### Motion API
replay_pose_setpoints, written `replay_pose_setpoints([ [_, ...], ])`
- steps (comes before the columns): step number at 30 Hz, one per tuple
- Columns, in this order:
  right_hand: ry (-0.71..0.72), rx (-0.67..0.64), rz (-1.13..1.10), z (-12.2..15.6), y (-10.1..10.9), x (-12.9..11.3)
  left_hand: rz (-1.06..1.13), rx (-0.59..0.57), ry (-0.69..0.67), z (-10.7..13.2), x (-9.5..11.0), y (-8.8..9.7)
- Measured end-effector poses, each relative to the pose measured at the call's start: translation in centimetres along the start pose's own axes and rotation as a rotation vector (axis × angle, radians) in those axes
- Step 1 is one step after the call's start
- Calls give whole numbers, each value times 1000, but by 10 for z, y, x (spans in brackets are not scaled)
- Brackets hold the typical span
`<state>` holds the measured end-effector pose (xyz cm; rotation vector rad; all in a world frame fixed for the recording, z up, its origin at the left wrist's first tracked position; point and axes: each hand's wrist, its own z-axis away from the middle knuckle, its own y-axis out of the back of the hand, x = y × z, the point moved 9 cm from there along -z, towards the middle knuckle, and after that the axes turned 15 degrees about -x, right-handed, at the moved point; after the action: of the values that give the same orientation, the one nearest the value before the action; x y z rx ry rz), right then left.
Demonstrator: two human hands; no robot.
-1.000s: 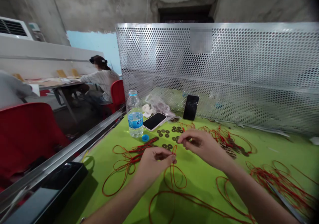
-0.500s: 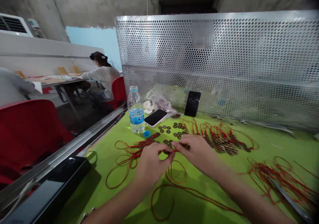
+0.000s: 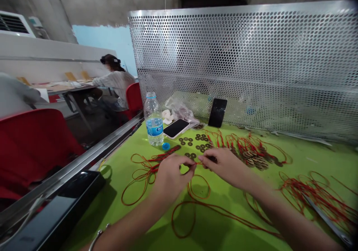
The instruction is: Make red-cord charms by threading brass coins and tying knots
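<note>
A thin red cord [image 3: 198, 163] is stretched between my two hands above the green table. My left hand [image 3: 173, 172] pinches it between thumb and fingertips. On the other side my right hand [image 3: 220, 163] grips the cord between thumb and forefinger. Loops of the cord [image 3: 201, 204] trail down onto the table below. Just beyond my fingers lie small groups of round holed coins [image 3: 201, 137]. To the left is a bundle of knotted red cords [image 3: 152, 169]. Behind my right hand, a pile of coins [image 3: 253, 159] is strung on red cords.
A water bottle [image 3: 154, 122], its blue cap [image 3: 166, 146] and a phone [image 3: 176, 128] stand or lie at the back left. Another phone [image 3: 217, 112] leans against the perforated metal screen [image 3: 279, 64]. Scissors [image 3: 326, 217] and loose cords [image 3: 310, 191] lie right; a black box [image 3: 69, 202] sits left.
My hands have drawn slightly apart, so a short length of cord now shows between the fingertips. The camera view has shifted a little.
</note>
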<state>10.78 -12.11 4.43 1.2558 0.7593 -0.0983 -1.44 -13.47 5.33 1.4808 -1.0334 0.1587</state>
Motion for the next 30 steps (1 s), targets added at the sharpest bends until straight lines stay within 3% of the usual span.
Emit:
replay_pose_setpoints([
  [5,-59,-161,-187,-4,-16,16,-99,1,-51,-1,2,-2],
  [10,-22,-211,-323,-9,-24,17,-170,13,-120,2,7,-3],
  [16,-3,-140,-210,-7,-15,11,-160,6,-124,1,9,-3],
  [23,60,-30,-57,-3,-1,-5,91,-59,24,-2,-6,-7],
  [30,93,11,74,-1,0,-18,282,-148,69,-5,-12,-15],
])
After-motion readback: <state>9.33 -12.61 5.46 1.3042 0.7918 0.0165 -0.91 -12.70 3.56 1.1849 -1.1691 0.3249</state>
